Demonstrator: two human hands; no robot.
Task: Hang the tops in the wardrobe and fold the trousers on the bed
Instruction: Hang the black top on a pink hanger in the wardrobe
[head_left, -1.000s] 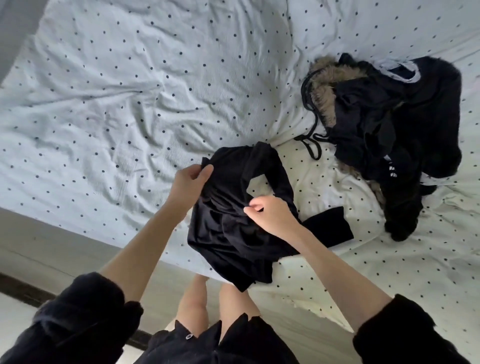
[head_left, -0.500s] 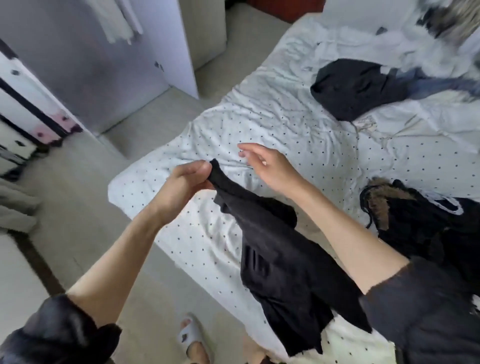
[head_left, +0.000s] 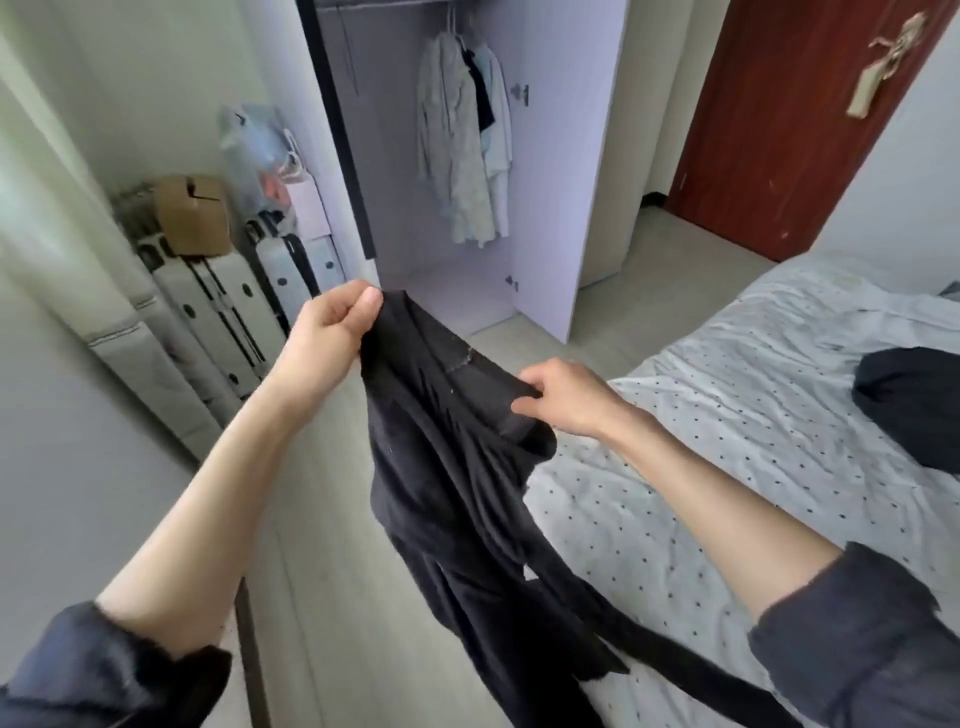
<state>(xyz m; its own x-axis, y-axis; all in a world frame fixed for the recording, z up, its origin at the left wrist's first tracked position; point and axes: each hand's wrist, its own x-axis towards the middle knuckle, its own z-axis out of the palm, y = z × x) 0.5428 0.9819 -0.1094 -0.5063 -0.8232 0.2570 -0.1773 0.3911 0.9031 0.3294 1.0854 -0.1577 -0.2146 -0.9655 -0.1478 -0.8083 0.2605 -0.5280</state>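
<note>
The wardrobe (head_left: 545, 171) stands open across the floor (head_left: 670, 249), pale clothes (head_left: 462, 150) hanging inside, beside a red door (head_left: 789, 130). The dotted bed (head_left: 727, 426) carries a dark heap (head_left: 914, 410) at its right edge. Off the bed's near corner, the left hand (head_left: 332, 332) and right hand (head_left: 566, 395) each pinch the black top (head_left: 457, 467), held in the air.

A single wide-angle head view looks forward and down from the wearer's own height, close over both forearms, with the left hand (head_left: 324, 338) at about 10 o'clock of centre and the right hand (head_left: 563, 397) near 2 o'clock. It faces the open wardrobe (head_left: 566, 171) at 12 o'clock across the room, with the bed (head_left: 753, 415) running off at 3 o'clock and a red door (head_left: 789, 130) at 1 o'clock. Straight edges bow toward the frame borders.
</note>
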